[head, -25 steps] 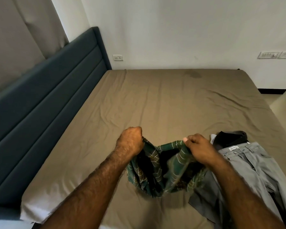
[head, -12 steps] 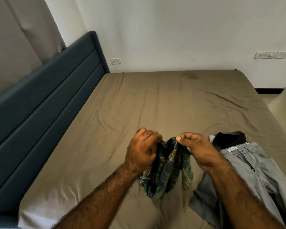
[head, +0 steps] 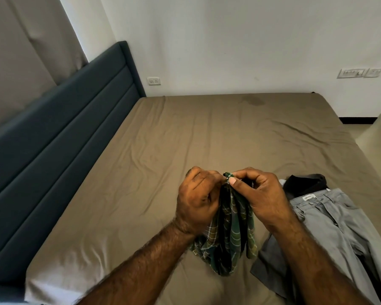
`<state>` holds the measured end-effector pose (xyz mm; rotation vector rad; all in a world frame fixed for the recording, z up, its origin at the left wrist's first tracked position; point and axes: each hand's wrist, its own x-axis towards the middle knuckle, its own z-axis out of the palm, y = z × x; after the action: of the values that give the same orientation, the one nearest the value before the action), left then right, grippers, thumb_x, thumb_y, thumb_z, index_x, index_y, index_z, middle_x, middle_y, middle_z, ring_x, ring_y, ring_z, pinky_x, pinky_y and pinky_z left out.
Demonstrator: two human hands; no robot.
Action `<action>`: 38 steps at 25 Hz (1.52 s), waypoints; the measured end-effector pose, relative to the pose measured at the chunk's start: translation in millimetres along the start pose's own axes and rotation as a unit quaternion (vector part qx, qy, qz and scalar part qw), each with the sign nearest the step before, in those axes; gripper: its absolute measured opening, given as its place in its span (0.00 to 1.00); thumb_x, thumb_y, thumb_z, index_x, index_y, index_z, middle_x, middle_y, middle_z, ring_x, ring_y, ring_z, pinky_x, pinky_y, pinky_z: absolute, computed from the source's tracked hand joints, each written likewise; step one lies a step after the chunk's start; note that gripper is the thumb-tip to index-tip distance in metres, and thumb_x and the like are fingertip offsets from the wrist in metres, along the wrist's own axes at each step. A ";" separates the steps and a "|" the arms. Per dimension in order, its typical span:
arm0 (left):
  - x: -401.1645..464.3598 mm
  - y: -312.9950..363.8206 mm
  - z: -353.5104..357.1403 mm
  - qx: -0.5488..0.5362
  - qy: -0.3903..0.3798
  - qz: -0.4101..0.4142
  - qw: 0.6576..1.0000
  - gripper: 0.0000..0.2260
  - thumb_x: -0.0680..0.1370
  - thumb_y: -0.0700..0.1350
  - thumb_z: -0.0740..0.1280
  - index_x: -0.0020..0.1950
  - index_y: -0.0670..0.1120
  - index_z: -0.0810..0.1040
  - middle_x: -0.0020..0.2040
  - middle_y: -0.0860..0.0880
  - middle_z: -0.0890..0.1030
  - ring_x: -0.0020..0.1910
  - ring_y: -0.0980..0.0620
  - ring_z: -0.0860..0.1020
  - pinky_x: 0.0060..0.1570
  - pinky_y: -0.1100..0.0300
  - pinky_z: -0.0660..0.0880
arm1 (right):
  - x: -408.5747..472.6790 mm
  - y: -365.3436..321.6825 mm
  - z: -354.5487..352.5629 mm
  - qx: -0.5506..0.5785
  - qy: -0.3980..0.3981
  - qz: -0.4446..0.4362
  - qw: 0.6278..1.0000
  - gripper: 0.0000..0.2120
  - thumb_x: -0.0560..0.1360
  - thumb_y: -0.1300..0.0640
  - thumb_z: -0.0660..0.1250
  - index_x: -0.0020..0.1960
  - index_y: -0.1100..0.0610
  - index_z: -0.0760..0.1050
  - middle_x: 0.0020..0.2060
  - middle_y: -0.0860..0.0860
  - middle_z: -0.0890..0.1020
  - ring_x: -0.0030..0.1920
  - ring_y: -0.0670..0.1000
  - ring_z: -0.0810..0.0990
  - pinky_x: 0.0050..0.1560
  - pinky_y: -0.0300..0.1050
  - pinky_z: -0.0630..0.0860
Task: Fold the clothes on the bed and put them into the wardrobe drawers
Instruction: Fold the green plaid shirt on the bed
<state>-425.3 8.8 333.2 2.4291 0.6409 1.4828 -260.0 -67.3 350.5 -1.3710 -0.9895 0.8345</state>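
A green checked cloth (head: 231, 236) hangs bunched between my hands above the brown bed sheet (head: 185, 139). My left hand (head: 198, 199) grips its top edge from the left. My right hand (head: 260, 194) pinches the same edge beside it, thumb and fingers touching the left hand. The cloth's lower end droops to the sheet. To the right lie grey trousers (head: 330, 219) with a dark garment (head: 304, 182) at their far end, both flat on the bed.
A dark blue padded headboard (head: 59, 133) runs along the bed's left side, with a curtain (head: 20, 51) behind it. A white wall with a socket (head: 153, 81) and a switch panel (head: 359, 73) stands beyond the bed. Floor shows at the right.
My hands have come together from about a cloth's width apart, bringing the two top corners of the green cloth side by side. The cloth now hangs narrow and doubled.
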 end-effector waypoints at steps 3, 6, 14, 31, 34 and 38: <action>2.7 2.7 -1.1 -0.010 -0.009 0.015 1.000 0.06 0.82 0.36 0.68 0.51 0.38 0.86 0.48 0.48 0.86 0.45 0.49 0.80 0.47 0.53 0.76 | -5.1 -4.2 -2.5 0.036 -0.014 0.005 0.999 0.03 0.77 0.62 0.75 0.50 0.57 0.87 0.45 0.54 0.88 0.48 0.57 0.87 0.50 0.52 0.84; 6.7 3.5 -7.9 -0.053 -0.036 0.009 0.998 0.06 0.79 0.34 0.70 0.50 0.40 0.87 0.48 0.50 0.87 0.46 0.52 0.81 0.48 0.54 0.78 | -11.8 -6.5 -6.6 0.052 -0.030 0.000 0.998 0.04 0.76 0.63 0.75 0.49 0.58 0.87 0.44 0.53 0.87 0.44 0.50 0.86 0.45 0.43 0.82; 20.5 1.5 -30.5 -0.165 -0.149 -0.174 0.959 0.13 0.74 0.36 0.74 0.58 0.44 0.84 0.56 0.51 0.85 0.45 0.52 0.83 0.46 0.61 0.79 | -22.1 -9.4 0.3 -0.044 -0.009 -0.091 0.995 0.06 0.77 0.63 0.75 0.47 0.53 0.87 0.42 0.51 0.87 0.43 0.53 0.86 0.46 0.50 0.84; 28.5 22.8 -42.8 -0.436 -0.171 -0.370 0.803 0.09 0.84 0.40 0.67 0.59 0.39 0.85 0.52 0.37 0.86 0.51 0.42 0.85 0.54 0.49 0.82 | -31.2 -19.9 -5.7 -0.381 0.070 -0.383 0.839 0.08 0.81 0.58 0.69 0.56 0.61 0.83 0.45 0.54 0.83 0.40 0.56 0.82 0.40 0.53 0.81; 37.1 12.3 -49.1 -0.452 -0.253 -0.391 0.760 0.06 0.80 0.38 0.72 0.54 0.38 0.85 0.48 0.40 0.86 0.45 0.47 0.85 0.49 0.55 0.82 | -31.2 -16.1 -7.2 -0.362 0.045 -0.412 0.835 0.08 0.81 0.62 0.69 0.57 0.63 0.83 0.49 0.56 0.84 0.43 0.57 0.83 0.41 0.55 0.82; 40.2 7.3 -52.7 -0.463 -0.284 -0.364 0.757 0.05 0.80 0.39 0.68 0.51 0.39 0.82 0.44 0.41 0.82 0.42 0.47 0.81 0.45 0.53 0.80 | -30.7 -17.1 -3.2 -0.291 0.016 -0.384 0.876 0.08 0.80 0.63 0.69 0.58 0.60 0.84 0.50 0.53 0.81 0.47 0.53 0.82 0.44 0.50 0.81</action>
<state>-454.2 19.5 392.2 1.4149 0.4445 0.4611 -270.2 -97.7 365.3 -1.2869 -1.6829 -0.1080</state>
